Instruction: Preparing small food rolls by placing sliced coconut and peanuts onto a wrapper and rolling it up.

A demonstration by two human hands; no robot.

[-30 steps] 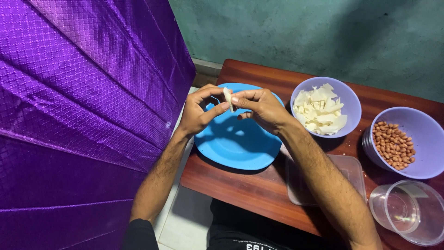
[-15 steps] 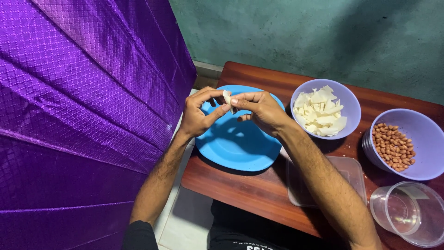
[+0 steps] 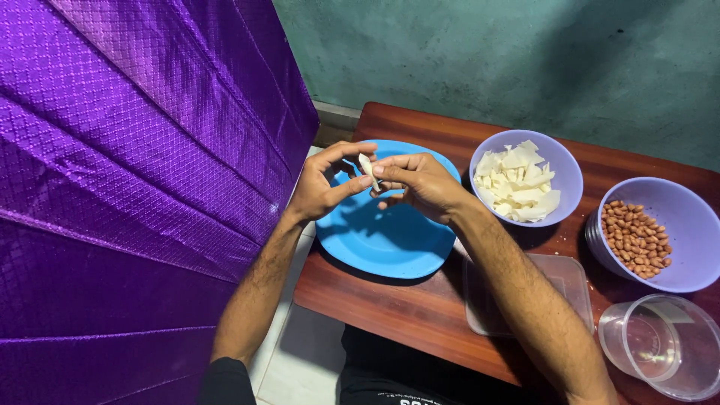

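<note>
both hands, left hand (image 3: pixel 321 187) and right hand (image 3: pixel 420 184), pinch one pale wrapper piece (image 3: pixel 367 166) above the blue plate (image 3: pixel 390 240), mid-fold; finishing likely needs steady fingertip pressure.

Soft, even daylight falls from above, casting dim hand shadows onto the round blue plastic plate (image 3: pixel 375 240), while the shiny purple quilted fabric (image 3: pixel 135 187) beside it gleams, everything sharp.

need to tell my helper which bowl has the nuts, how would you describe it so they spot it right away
On the brown wooden table, look at the right edge, past the blue plate. Of two lilac bowls, the peanut bowl is the right-hand one; it holds reddish-brown nuts, the other pale white pieces.
</note>
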